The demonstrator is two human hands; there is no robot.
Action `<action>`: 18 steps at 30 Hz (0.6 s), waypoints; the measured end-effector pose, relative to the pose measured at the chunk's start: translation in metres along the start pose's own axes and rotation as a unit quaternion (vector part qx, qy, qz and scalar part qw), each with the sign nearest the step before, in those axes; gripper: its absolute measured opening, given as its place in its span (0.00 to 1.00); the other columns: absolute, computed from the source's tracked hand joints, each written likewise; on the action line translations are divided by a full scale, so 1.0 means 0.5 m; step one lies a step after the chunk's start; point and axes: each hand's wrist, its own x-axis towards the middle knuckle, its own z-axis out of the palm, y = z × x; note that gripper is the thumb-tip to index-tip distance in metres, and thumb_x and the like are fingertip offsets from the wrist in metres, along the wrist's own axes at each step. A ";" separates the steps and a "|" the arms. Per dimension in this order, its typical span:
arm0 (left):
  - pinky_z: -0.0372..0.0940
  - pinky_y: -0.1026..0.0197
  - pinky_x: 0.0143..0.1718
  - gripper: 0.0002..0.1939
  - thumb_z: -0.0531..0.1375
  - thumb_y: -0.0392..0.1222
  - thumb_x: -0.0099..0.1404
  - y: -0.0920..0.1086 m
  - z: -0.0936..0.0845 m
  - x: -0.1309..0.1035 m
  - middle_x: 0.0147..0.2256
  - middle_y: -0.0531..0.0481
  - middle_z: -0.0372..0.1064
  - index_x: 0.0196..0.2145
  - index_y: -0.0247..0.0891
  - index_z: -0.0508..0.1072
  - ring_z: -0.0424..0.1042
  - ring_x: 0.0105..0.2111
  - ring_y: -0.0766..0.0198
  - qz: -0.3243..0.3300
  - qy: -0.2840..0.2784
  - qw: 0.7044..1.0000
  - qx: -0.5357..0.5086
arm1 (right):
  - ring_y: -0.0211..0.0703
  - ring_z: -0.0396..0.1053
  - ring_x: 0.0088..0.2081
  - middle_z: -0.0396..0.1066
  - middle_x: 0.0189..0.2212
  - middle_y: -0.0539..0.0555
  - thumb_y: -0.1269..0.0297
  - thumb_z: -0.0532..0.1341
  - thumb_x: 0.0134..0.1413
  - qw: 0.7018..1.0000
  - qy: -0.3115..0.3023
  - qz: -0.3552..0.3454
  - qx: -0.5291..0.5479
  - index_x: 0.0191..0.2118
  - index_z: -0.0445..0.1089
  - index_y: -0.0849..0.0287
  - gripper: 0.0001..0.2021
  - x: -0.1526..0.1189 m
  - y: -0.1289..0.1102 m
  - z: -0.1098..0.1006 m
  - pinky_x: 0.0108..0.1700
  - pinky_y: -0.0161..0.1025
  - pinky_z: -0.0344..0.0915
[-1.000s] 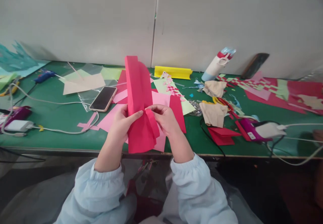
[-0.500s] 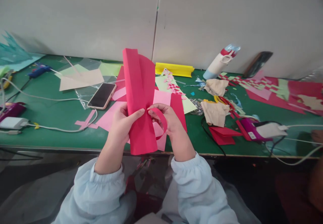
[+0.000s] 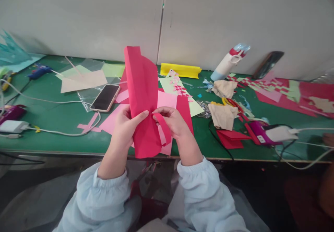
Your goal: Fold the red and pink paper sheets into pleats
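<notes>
A folded sheet of red paper [image 3: 142, 85] is held upright above the table's front edge, bent along its length. My left hand [image 3: 125, 125] is closed on its left side, thumb across the front and the fingers hidden behind. Curling out at the sheet's right is a narrow red paper strip [image 3: 165, 129]. My right hand [image 3: 173, 122] pinches the strip's upper end close to the left thumb; whether strip and sheet are one piece I cannot tell. Beneath lie pink paper [image 3: 167, 99] and more red paper [image 3: 184, 111].
A phone [image 3: 105, 98] lies left of the sheet, with a white cable [image 3: 62, 134] nearby. A glue gun [image 3: 39, 71] is at far left. Behind stands a folded yellow paper [image 3: 180, 70]. On the right are a bottle [image 3: 229, 63], beige cloth pieces [image 3: 223, 116] and a purple power strip [image 3: 261, 134].
The red sheet has tilted slightly, its top shifting up and left. The strip's loop has changed shape, bending lower and narrower beside my right hand. Both hands keep their grip.
</notes>
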 end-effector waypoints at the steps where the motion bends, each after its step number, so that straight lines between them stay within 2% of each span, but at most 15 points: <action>1: 0.72 0.60 0.34 0.22 0.74 0.44 0.44 0.000 -0.001 0.001 0.35 0.47 0.77 0.37 0.36 0.76 0.76 0.32 0.60 0.000 0.000 1.000 -0.002 | 0.32 0.68 0.25 0.71 0.22 0.44 0.59 0.77 0.29 1.000 0.005 0.003 0.001 0.26 0.75 0.57 0.15 0.000 0.000 0.000 0.34 0.33 0.69; 4: 0.71 0.59 0.34 0.21 0.73 0.45 0.44 -0.001 -0.006 0.005 0.35 0.47 0.77 0.36 0.36 0.75 0.75 0.32 0.59 0.007 0.008 1.000 0.001 | 0.31 0.67 0.24 0.71 0.22 0.45 0.58 0.77 0.28 1.000 0.017 0.008 -0.008 0.25 0.75 0.57 0.16 0.001 0.000 -0.001 0.31 0.31 0.67; 8: 0.71 0.60 0.33 0.20 0.73 0.45 0.45 0.001 -0.011 0.009 0.34 0.48 0.76 0.35 0.36 0.75 0.75 0.31 0.61 0.021 0.015 1.000 0.003 | 0.32 0.70 0.28 0.73 0.26 0.46 0.57 0.77 0.30 1.000 0.002 -0.009 -0.024 0.26 0.76 0.56 0.15 0.001 0.000 -0.004 0.34 0.32 0.69; 13: 0.71 0.61 0.33 0.20 0.74 0.44 0.44 0.001 -0.010 0.009 0.34 0.48 0.76 0.34 0.36 0.75 0.75 0.32 0.60 0.026 0.026 0.999 0.001 | 0.33 0.71 0.28 0.73 0.24 0.45 0.61 0.78 0.28 0.999 -0.016 0.028 -0.023 0.27 0.76 0.57 0.16 0.001 0.003 -0.007 0.35 0.33 0.70; 18: 0.71 0.59 0.33 0.21 0.74 0.45 0.44 0.000 -0.012 0.010 0.34 0.47 0.76 0.35 0.36 0.75 0.76 0.32 0.59 0.010 -0.008 1.000 0.016 | 0.32 0.69 0.24 0.72 0.22 0.45 0.60 0.78 0.26 0.999 0.002 0.032 -0.016 0.26 0.76 0.58 0.17 0.006 0.006 -0.008 0.29 0.31 0.68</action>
